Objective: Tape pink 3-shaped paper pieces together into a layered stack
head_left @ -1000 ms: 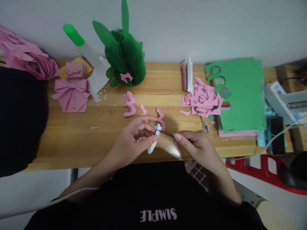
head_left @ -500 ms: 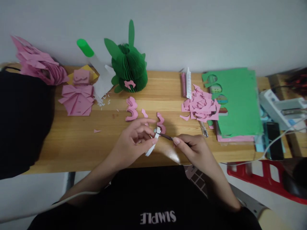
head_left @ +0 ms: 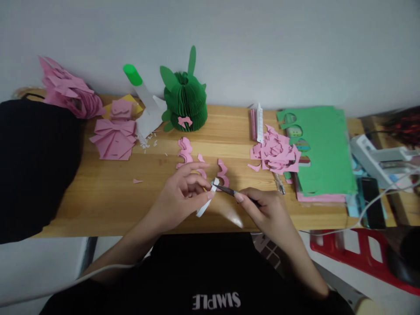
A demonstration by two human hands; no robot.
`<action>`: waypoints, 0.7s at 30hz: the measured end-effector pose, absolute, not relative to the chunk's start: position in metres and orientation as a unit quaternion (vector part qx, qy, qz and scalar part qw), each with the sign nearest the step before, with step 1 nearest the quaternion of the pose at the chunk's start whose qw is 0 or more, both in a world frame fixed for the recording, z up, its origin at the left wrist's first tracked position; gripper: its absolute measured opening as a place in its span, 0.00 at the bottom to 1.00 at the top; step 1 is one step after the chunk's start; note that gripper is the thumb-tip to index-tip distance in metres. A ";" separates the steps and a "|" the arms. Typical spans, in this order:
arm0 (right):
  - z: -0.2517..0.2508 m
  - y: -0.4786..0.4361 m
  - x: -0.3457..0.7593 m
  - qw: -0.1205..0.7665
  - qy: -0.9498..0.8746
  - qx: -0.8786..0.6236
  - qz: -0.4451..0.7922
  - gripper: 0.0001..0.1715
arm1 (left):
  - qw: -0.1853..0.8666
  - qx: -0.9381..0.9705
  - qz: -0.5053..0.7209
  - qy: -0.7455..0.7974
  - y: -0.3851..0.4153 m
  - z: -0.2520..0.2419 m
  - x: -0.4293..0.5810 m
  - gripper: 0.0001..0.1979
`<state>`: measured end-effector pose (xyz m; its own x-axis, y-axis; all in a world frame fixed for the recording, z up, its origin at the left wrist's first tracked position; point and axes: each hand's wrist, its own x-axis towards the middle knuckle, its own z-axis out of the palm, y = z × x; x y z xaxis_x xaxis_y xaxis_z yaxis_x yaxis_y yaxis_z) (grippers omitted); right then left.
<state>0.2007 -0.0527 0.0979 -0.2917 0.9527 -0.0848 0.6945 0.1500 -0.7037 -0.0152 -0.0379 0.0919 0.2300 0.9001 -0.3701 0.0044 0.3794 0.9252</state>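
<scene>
My left hand (head_left: 183, 192) pinches a narrow white strip (head_left: 204, 206) between thumb and fingers, over the front of the wooden table; whether it is tape or paper I cannot tell. Dark, slim tweezers (head_left: 225, 189) are in my right hand (head_left: 262, 208), their tips at the strip's upper end. Just beyond my hands lie wavy pink paper cut-outs (head_left: 222, 173), with a stack of similar pink pieces (head_left: 185, 148) to the left. Part of one cut-out is hidden behind my left fingers. A green honeycomb paper cactus (head_left: 186, 103) stands behind, with a pink paper shape (head_left: 185, 121) on its front.
Pink paper scraps (head_left: 275, 151) lie right of centre beside a white glue tube (head_left: 259, 123). Green sheets (head_left: 324, 153) and a phone (head_left: 373, 202) are further right. Folded pink paper (head_left: 114, 135), a green-capped glue stick (head_left: 133, 75) and a black bag-like object (head_left: 36, 170) occupy the left.
The view has shifted slightly, so the table things appear lower. The tweezers still meet the upper end of the white strip, and both hands keep nearly the same grip.
</scene>
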 end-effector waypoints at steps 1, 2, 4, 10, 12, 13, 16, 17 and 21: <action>0.098 -0.053 0.200 0.195 -0.737 -0.562 0.320 0.29 | 0.649 0.437 0.350 0.515 -0.038 0.092 -0.016 0.24; 0.098 -0.052 0.199 0.194 -0.742 -0.561 0.311 0.29 | 0.649 0.435 0.355 0.514 -0.037 0.091 -0.016 0.24; 0.098 -0.052 0.198 0.190 -0.749 -0.561 0.296 0.30 | 0.649 0.433 0.363 0.509 -0.036 0.092 -0.017 0.26; 0.099 -0.051 0.194 0.188 -0.756 -0.560 0.283 0.29 | 0.633 0.476 0.357 0.495 -0.032 0.097 -0.025 0.25; 0.100 -0.051 0.192 0.197 -0.756 -0.556 0.283 0.28 | 0.633 0.483 0.355 0.489 -0.031 0.099 -0.028 0.27; 0.100 -0.051 0.191 0.200 -0.757 -0.553 0.284 0.28 | 0.635 0.484 0.354 0.487 -0.030 0.100 -0.029 0.27; 0.102 -0.052 0.189 0.207 -0.760 -0.548 0.281 0.27 | 0.641 0.484 0.351 0.480 -0.031 0.100 -0.032 0.27; 0.102 -0.053 0.189 0.206 -0.761 -0.548 0.279 0.27 | 0.643 0.486 0.352 0.477 -0.032 0.100 -0.033 0.27; 0.103 -0.056 0.187 0.210 -0.763 -0.549 0.269 0.27 | 0.637 0.497 0.362 0.464 -0.035 0.100 -0.036 0.27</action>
